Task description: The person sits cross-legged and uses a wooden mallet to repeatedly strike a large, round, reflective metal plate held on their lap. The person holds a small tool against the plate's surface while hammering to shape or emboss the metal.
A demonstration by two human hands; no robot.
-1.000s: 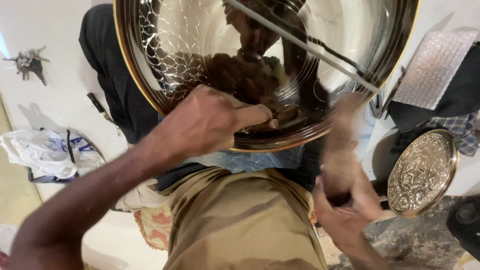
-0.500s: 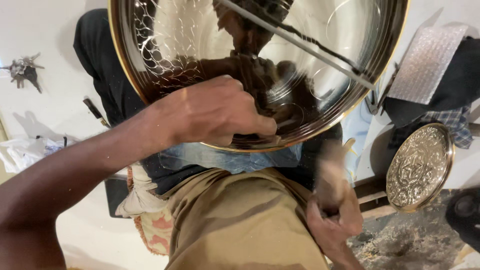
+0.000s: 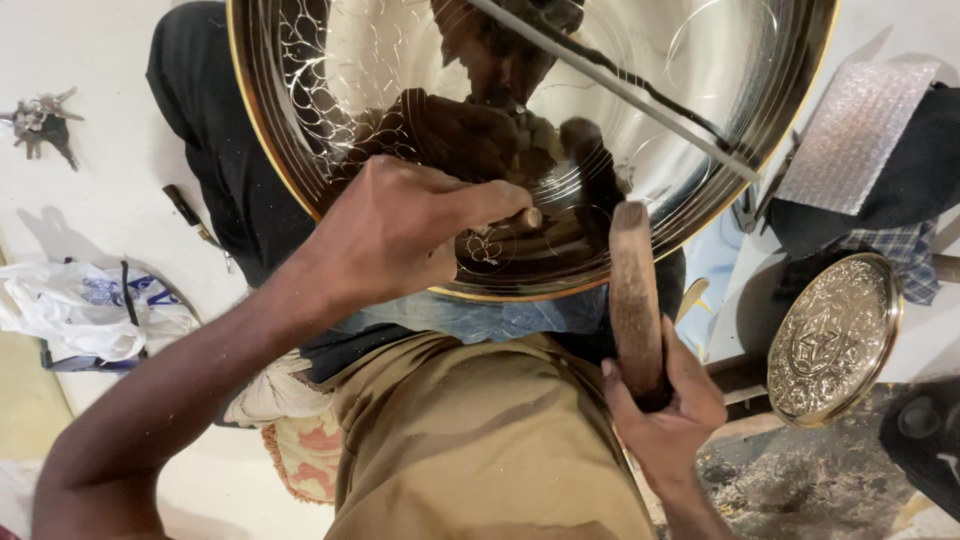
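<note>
While the large polished brass tray (image 3: 640, 90) leans over our lap, our left hand (image 3: 400, 235) pinches a chisel (image 3: 527, 217) against its engraved centre; our right hand (image 3: 665, 405) grips a rounded wooden mallet (image 3: 634, 290) just below its rim.

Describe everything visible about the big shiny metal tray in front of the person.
The large round metal tray is mirror-bright with a thin golden rim and fine engraved scrollwork along its left side and near its lower edge. It stands tilted toward the camera above the person's lap, its top cut off by the frame. The left hand rests against it, pressing a small tool to its surface.
</note>
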